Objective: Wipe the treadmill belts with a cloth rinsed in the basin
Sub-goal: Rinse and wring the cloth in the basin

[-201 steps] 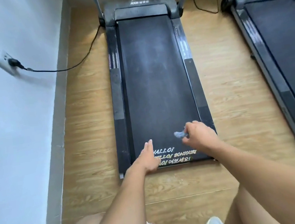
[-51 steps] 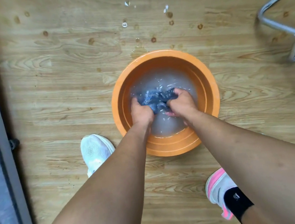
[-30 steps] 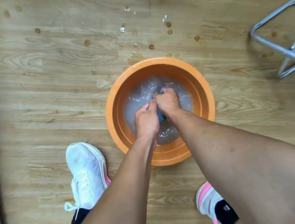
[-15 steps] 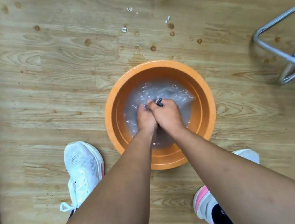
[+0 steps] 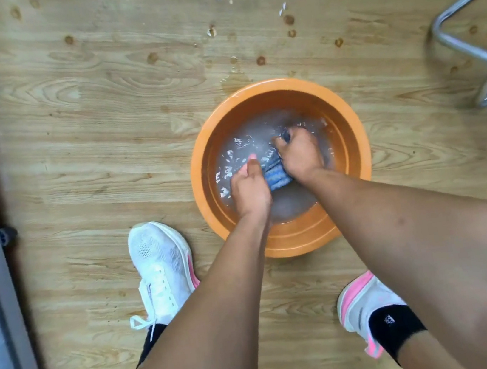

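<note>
Both forearms reach down and forward, converging over the basin [image 5: 291, 241]. Left hand [image 5: 250, 188]: knuckles up, fingers curled under round the near end of the cloth [image 5: 277, 176], thumb lying straight along the top. Right hand [image 5: 300, 156]: closed in a fist round the far end, back of the hand towards the camera; a small tuft of cloth pokes out past the knuckles.

Count: two hands, one cloth, one basin, two shoes, one metal frame.

Cloth: blue, ribbed, bunched into a short roll. Only the stretch between the two hands shows; the rest is hidden inside the grips. It sits inside the basin, at the surface of the cloudy water [image 5: 240, 150]; whether it is dipped in or just above cannot be told.

Basin: orange, round, on the wooden floor [image 5: 90, 149]. Left shoe [image 5: 161, 267] stands near its left side, right shoe [image 5: 362, 302] nearer the camera. Dark wet spots [image 5: 260, 60] dot the floor beyond the basin. Metal frame [image 5: 473, 45] at the right edge, well apart.
</note>
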The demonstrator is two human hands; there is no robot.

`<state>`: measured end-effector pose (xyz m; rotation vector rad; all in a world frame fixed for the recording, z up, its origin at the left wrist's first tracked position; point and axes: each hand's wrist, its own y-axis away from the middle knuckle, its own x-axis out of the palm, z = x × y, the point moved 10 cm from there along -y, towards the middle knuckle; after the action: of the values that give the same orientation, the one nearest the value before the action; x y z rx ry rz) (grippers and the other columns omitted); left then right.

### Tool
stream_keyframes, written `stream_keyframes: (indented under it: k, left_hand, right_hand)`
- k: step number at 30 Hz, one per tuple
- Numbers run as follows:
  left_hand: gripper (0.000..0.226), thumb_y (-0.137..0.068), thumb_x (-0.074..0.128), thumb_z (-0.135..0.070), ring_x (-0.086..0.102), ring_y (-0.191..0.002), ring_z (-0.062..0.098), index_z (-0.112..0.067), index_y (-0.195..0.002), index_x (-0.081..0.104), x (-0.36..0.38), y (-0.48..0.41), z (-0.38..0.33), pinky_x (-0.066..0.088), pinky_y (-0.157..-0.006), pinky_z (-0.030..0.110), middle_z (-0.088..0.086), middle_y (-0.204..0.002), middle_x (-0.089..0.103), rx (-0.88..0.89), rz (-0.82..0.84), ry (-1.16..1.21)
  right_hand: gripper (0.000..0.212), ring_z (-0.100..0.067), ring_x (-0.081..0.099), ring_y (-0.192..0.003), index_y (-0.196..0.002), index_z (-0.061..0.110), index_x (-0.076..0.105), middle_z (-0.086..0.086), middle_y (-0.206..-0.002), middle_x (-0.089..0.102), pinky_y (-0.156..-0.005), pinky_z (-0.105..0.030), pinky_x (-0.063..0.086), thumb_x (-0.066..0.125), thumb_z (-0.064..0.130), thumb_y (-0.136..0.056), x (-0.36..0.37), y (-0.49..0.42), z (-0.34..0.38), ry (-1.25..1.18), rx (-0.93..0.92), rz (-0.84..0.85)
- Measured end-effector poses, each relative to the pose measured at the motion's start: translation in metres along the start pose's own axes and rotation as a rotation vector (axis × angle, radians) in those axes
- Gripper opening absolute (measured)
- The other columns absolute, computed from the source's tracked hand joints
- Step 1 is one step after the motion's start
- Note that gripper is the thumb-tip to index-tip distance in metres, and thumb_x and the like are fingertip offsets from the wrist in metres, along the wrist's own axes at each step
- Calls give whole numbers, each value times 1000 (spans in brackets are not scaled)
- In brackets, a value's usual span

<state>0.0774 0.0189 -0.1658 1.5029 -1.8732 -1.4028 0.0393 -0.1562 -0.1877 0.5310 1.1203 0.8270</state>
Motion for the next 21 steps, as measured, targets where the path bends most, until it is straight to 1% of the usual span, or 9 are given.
stream_keyframes:
  k: [3,4,7,9,11,13,16,19,21]
  left_hand:
    - [37,-103,52,-35,65,-114,41,-7,-121,67,-7,-9,-5,51,-101,47,24,-120,70,-113,-129,-21]
    - [36,-103,51,-25,63,-122,40,-2,-129,62,-4,-13,-5,48,-105,44,23,-129,67,-153,-125,-30]
    - [32,-98,53,-10,65,-120,36,-1,-127,62,10,-21,-6,53,-103,44,19,-128,69,-179,-47,-47]
    - [32,-102,58,-19,69,-114,32,-6,-131,61,16,-22,-3,56,-100,42,15,-123,71,-174,7,-59]
    - [19,-108,53,-27,71,-92,27,-14,-112,67,22,-20,3,59,-85,34,8,-100,74,-187,101,-8]
    - [30,-109,51,-33,67,-76,25,-18,-90,67,18,-19,12,58,-74,35,4,-82,71,-214,128,56]
    - [41,-106,52,-47,57,-54,23,-15,-84,68,-3,-22,20,44,-51,28,19,-74,69,-163,84,-94]
    - [42,-107,46,-40,60,-64,30,-16,-79,65,-10,-17,4,43,-58,33,24,-89,74,11,23,-190]
    - [47,-107,47,-36,55,-68,29,-15,-66,56,-9,-7,-12,40,-64,37,14,-71,67,110,4,-205]
  right_hand:
    - [21,-39,65,-109,-104,11,66,-22,-114,71,-86,-38,45,62,32,-101,-10,13,-28,-165,144,-153]
    - [19,-37,67,-103,-100,13,68,-18,-104,72,-83,-38,46,64,32,-99,-8,20,-34,-236,175,-178]
    - [40,-27,57,-68,-59,21,55,-1,-62,58,-69,-38,46,71,44,-88,15,35,-33,-438,160,-116]
    - [49,-28,59,-68,-58,19,50,-2,-62,61,-71,-37,51,72,49,-89,32,40,-24,-396,140,-22]
    - [45,-30,69,-78,-68,15,55,-6,-74,71,-79,-40,57,72,49,-92,41,40,-19,-364,150,16]
    - [36,-32,72,-88,-79,14,59,-10,-88,75,-85,-43,59,72,45,-94,46,38,-11,-344,146,45]
    - [17,-31,68,-101,-96,16,61,-12,-107,72,-91,-37,55,62,33,-101,51,42,12,-113,32,159]
    - [12,-35,66,-108,-94,17,58,-18,-114,72,-90,-35,49,58,27,-101,47,36,15,-50,30,177]
    - [11,-33,67,-105,-93,14,62,-18,-113,73,-81,-30,45,60,22,-99,34,25,12,-46,61,130]
